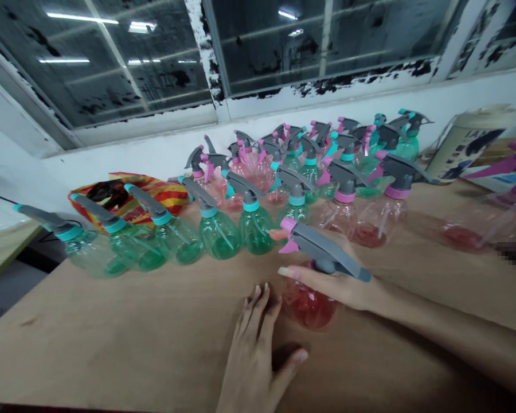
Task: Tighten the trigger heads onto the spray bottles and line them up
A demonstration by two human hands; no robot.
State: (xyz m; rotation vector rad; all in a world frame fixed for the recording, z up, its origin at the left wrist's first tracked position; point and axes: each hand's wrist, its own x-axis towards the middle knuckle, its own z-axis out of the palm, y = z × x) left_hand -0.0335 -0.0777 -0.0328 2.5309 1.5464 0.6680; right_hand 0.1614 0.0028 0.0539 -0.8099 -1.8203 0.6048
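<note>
My right hand [327, 278] is wrapped round the neck of a red spray bottle [312, 307] with a grey and pink trigger head. That bottle stands upright on the wooden table [146, 344], red liquid showing in its clear body. Just left of it, my left hand [258, 350] lies on the tabletop with fingers stretched out and thumb apart, holding nothing. Behind both hands runs a row of spray bottles, among them a green spray bottle [258, 229] with a turquoise collar and a clear spray bottle [384, 221] with a pink collar.
More pink and green spray bottles [292, 152] crowd together at the back by the wall. A red and yellow bag [155, 192] lies at the back left. A cream-coloured container [466, 140] leans at the back right, beneath the window [327, 40].
</note>
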